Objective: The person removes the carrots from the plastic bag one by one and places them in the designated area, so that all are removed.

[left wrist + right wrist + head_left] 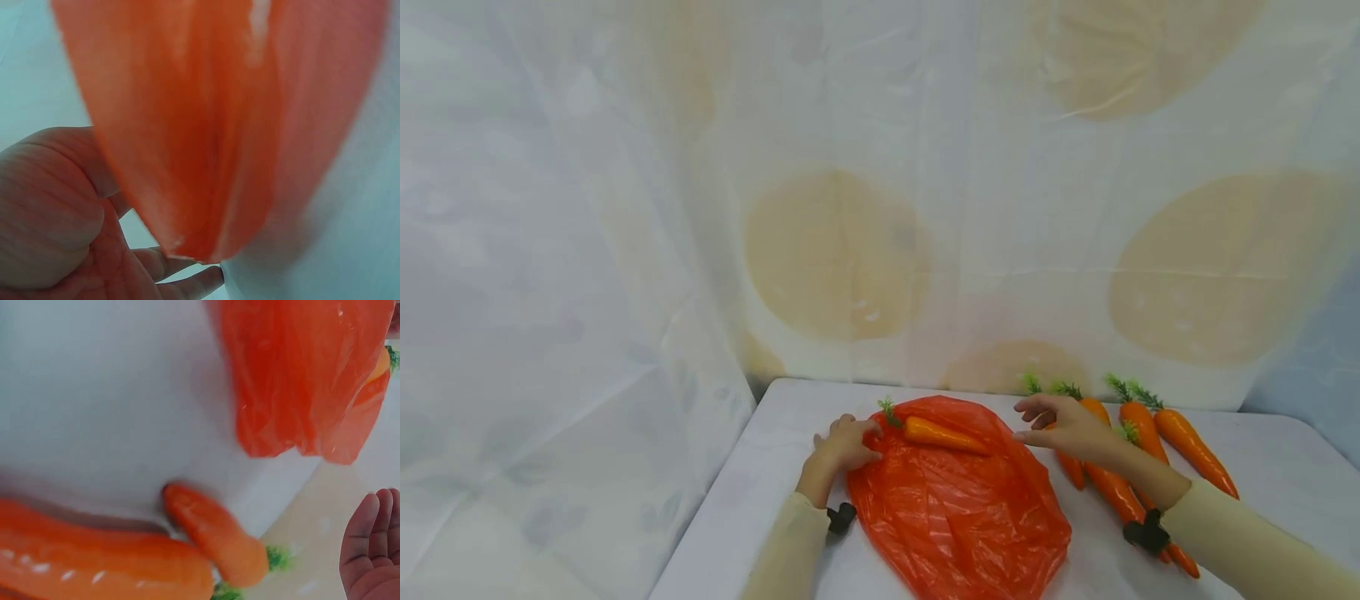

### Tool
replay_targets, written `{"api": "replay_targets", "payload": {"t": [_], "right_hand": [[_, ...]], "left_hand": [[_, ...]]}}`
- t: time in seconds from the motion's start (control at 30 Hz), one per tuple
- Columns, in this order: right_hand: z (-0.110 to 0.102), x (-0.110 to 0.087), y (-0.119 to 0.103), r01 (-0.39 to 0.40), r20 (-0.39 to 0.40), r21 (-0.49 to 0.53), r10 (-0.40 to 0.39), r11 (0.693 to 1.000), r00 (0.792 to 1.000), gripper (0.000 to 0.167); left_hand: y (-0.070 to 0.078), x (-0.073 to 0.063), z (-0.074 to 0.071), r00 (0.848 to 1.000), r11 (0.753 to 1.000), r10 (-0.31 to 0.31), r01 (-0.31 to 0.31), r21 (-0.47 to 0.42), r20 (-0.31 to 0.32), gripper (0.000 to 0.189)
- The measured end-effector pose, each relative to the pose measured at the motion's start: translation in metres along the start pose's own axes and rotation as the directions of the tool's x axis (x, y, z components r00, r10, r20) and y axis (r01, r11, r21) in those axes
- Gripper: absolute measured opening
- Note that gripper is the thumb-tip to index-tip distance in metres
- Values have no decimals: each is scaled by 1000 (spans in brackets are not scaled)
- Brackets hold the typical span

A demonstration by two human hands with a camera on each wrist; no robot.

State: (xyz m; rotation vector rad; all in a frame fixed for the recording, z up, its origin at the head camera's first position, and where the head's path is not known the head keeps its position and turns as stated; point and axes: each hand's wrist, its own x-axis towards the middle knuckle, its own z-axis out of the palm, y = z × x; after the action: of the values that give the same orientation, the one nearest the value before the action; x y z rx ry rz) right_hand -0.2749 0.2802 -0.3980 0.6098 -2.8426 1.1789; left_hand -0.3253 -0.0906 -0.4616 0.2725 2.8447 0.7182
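A crumpled red plastic bag [958, 508] lies on the table, with an orange carrot [946, 436] with a green top at its far end. Red film covers part of this carrot [187, 125] poorly seen; in the right wrist view the carrot [380, 364] shows partly behind the film. My left hand [844, 443] is at the bag's left edge, thumb and fingers apart, some fingers hidden behind the film. My right hand [1067, 427] hovers between the bag and the other carrots, fingers loosely bent, nothing held.
Several carrots [1197, 450] with green tops lie to the right of the bag, some beneath my right forearm. The white table [737, 500] ends at the back against a hanging sheet [1000, 250] with tan round patches. Another pale sheet [550, 292] hangs at the left.
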Motion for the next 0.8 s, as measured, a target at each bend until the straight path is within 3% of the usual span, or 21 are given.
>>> {"api": "replay_targets", "payload": {"t": [0.33, 0.8], "right_hand": [[22, 22, -13, 6, 66, 61, -10, 998, 998, 51], [59, 46, -17, 14, 139, 53, -21, 998, 990, 47]], "left_hand": [[0, 0, 0, 1000, 1000, -6, 6, -8, 4, 22], [0, 0, 0, 1000, 1000, -17, 17, -24, 11, 24]]}}
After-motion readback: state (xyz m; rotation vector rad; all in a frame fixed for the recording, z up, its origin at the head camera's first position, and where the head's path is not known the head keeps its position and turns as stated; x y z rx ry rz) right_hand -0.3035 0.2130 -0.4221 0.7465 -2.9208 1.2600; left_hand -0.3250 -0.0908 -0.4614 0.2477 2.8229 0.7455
